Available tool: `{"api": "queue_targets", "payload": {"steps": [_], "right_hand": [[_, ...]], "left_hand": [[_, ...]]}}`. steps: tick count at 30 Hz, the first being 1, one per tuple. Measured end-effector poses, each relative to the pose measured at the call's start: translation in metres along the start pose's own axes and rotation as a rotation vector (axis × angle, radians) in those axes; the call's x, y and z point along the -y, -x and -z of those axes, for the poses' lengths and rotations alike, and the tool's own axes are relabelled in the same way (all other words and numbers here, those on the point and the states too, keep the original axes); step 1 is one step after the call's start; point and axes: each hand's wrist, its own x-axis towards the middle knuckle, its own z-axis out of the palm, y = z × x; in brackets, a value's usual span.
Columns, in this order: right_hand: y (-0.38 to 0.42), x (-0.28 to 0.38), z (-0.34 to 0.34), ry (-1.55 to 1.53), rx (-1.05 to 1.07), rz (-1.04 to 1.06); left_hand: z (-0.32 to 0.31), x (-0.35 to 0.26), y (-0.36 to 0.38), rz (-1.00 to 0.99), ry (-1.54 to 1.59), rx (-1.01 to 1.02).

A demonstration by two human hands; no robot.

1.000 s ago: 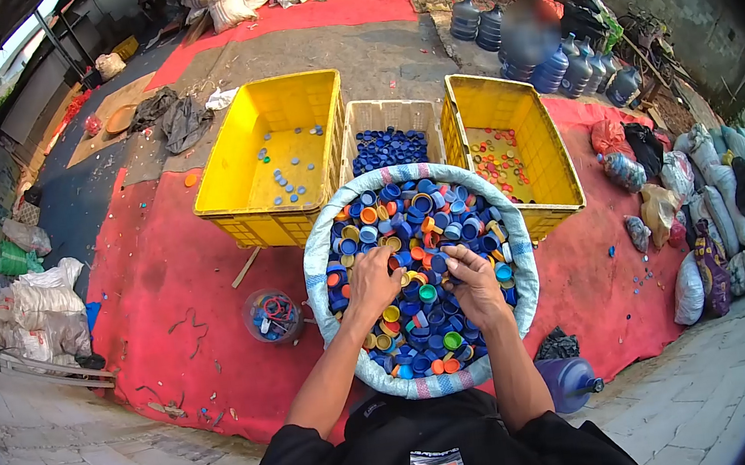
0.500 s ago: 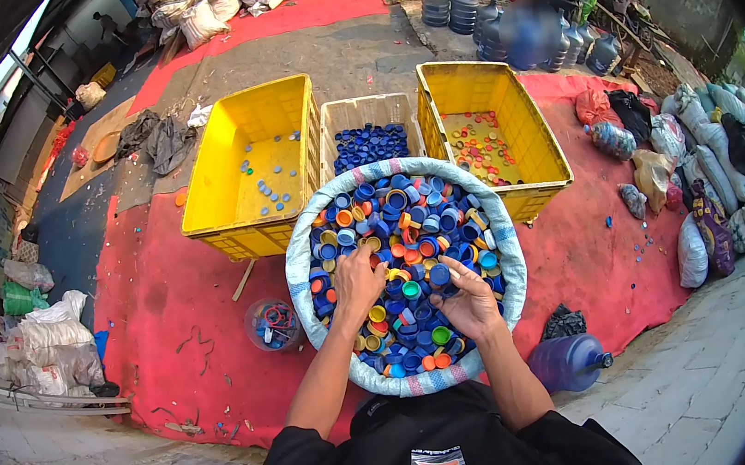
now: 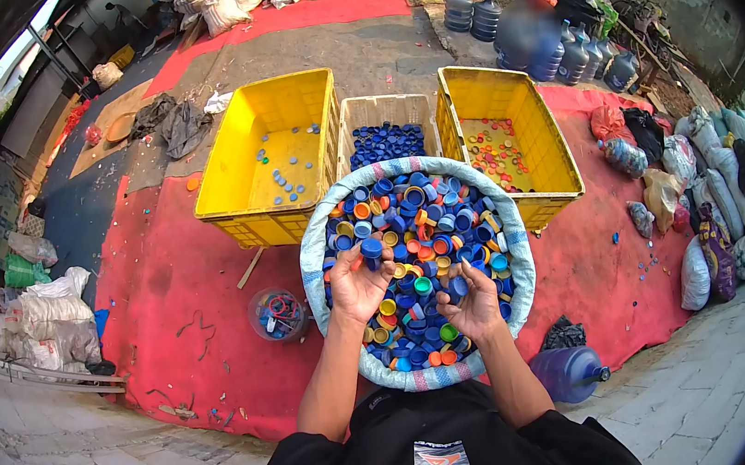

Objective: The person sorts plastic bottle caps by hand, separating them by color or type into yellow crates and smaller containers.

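Note:
In front of me stands a round sack point(image 3: 311, 231) with a rolled light-blue rim, full of plastic bottle caps in blue, orange, yellow and green. Above the caps, my left hand point(image 3: 359, 288) pinches a blue bottle cap point(image 3: 372, 248) between thumb and fingers. My right hand point(image 3: 474, 306) is at the right side of the pile, its fingers curled around another blue bottle cap point(image 3: 458, 287). Both palms are turned partly upward.
Beyond the sack are a left yellow crate point(image 3: 225, 204) with grey-blue caps, a whitish crate point(image 3: 345, 147) of dark blue caps, and a right yellow crate point(image 3: 559, 163) with red and yellow caps. A small tub point(image 3: 306, 324) and a water jug point(image 3: 568, 374) flank the sack.
My left hand has come up from the pile with a blue bottle cap. My right hand has closed more around its blue cap. The view has shifted slightly.

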Motion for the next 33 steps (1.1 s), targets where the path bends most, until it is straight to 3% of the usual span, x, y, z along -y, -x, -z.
{"api": "queue_targets", "payload": {"steps": [3, 4, 8, 11, 12, 16, 20, 24, 29, 33], "right_hand": [[-0.01, -0.005, 0.002, 0.064, 0.109, -0.015], [-0.008, -0.007, -0.007, 0.143, 0.058, 0.03], [-0.006, -0.009, -0.039, 0.841, -0.003, 0.29], [-0.025, -0.008, -0.037, 1.323, 0.174, 0.495], [-0.032, -0.007, -0.035, 1.419, 0.198, 0.455], [-0.036, -0.009, -0.035, 1.401, 0.188, 0.391], [-0.023, -0.006, -0.034, 0.988, 0.045, 0.277], [-0.016, -0.009, -0.009, 0.251, 0.212, 0.02], [-0.015, -0.022, 0.007, 0.071, 0.265, -0.046], [-0.016, -0.021, 0.01, -0.058, 0.211, -0.125]], "left_hand": [[0.017, 0.006, 0.0, -0.041, -0.045, -0.056], [0.016, 0.007, 0.003, -0.038, -0.106, -0.08], [0.011, 0.018, 0.013, -0.014, -0.344, -0.17], [-0.005, 0.022, 0.028, 0.067, -0.393, -0.174], [-0.001, 0.022, 0.028, 0.085, -0.433, -0.137], [0.006, 0.02, 0.031, 0.081, -0.39, -0.123], [0.013, 0.01, 0.028, 0.017, -0.383, -0.076], [-0.006, 0.007, 0.037, -0.002, -0.389, -0.029], [-0.011, 0.014, 0.04, -0.172, -0.563, -0.052], [-0.007, 0.013, 0.039, -0.177, -0.493, -0.141]]}}
